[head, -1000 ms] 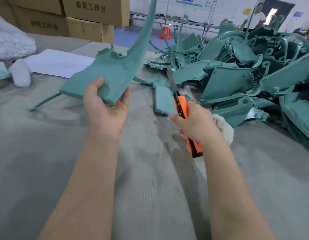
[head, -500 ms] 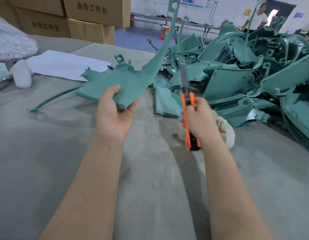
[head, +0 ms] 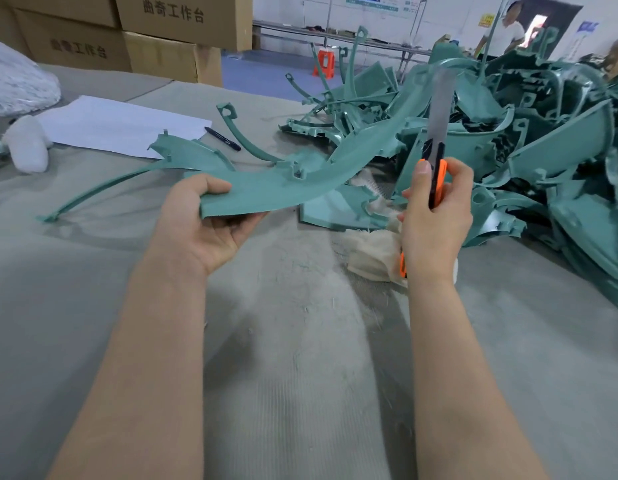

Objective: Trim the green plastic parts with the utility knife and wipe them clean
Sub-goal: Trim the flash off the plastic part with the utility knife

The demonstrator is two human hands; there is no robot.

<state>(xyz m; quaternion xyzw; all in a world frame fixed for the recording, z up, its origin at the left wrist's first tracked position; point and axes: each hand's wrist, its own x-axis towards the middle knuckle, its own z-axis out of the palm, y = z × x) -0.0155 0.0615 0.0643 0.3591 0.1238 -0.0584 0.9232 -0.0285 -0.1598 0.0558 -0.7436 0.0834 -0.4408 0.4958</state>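
My left hand [head: 210,223] grips the near edge of a long curved green plastic part [head: 276,188], held nearly flat above the table, its thin arm sweeping up and right. My right hand [head: 435,220] grips an orange and black utility knife [head: 436,178] upright, its long blade pointing up beside the part's arm. A pale wiping cloth [head: 370,251] lies on the table just below and left of my right hand. A big heap of green plastic parts [head: 529,140] fills the right side of the table.
The grey felt-covered table [head: 300,358] carries a white sheet of paper [head: 120,126], a dark pen [head: 222,138] and a white wad [head: 27,147] at the left. Cardboard boxes [head: 169,32] stand behind. A person [head: 505,29] stands far back right.
My left hand has tipped the green part down from upright to nearly flat. My right hand has swung the knife up so the blade points upward.
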